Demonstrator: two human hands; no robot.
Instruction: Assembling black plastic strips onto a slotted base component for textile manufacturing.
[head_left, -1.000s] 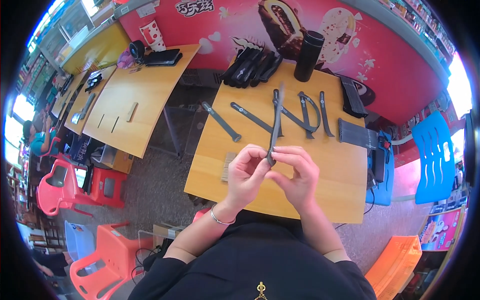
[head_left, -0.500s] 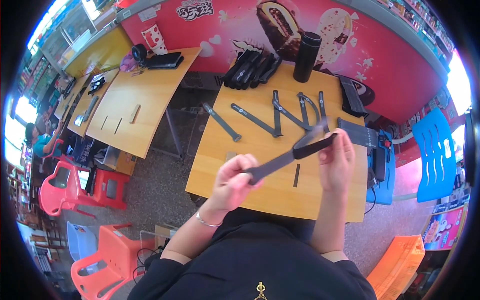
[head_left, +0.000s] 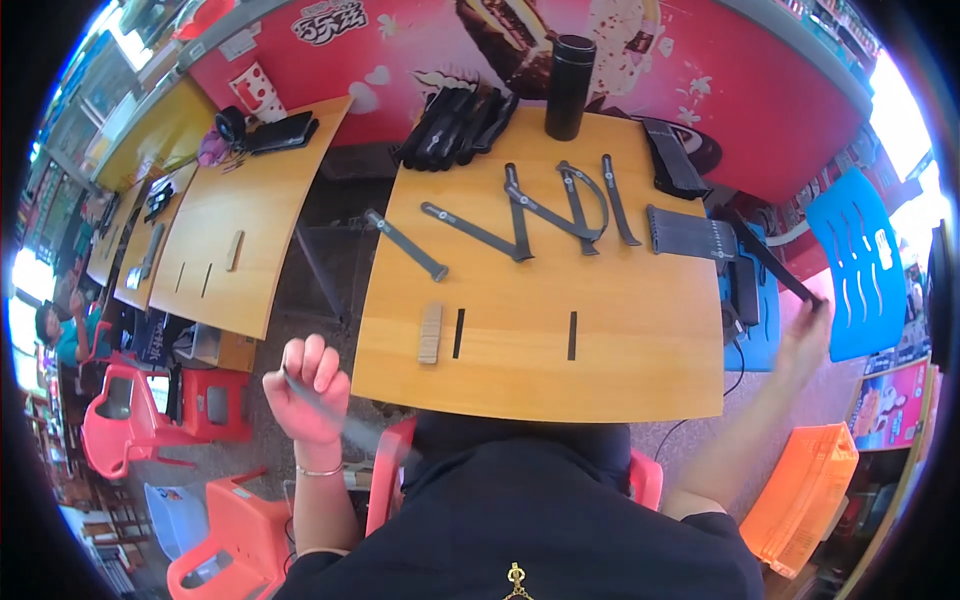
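My left hand (head_left: 305, 388) is raised off the table's left front corner, fingers closed around a thin grey strap (head_left: 350, 425) that blurs down toward my chest. Out past the table's right edge, my right hand (head_left: 803, 338) grips the lower end of a long dark strip (head_left: 768, 262), which slants up and left over the blue seat. Between the hands lies the wooden table (head_left: 640, 370). Several more dark grey straps (head_left: 520, 215) are spread across its far half.
A black cylinder flask (head_left: 568, 75) and a bundle of black pieces (head_left: 455, 125) stand at the far edge, with a ribbed grey pad (head_left: 690, 232) at the right. A small wooden block (head_left: 431, 332) lies near two slots. Blue chair (head_left: 855, 265), orange crate (head_left: 800, 490), red stools (head_left: 120, 420).
Both hands held one long dark strip together over the table's front. Now they have swung apart: the left dropped off the left corner, the right went out beyond the right edge.
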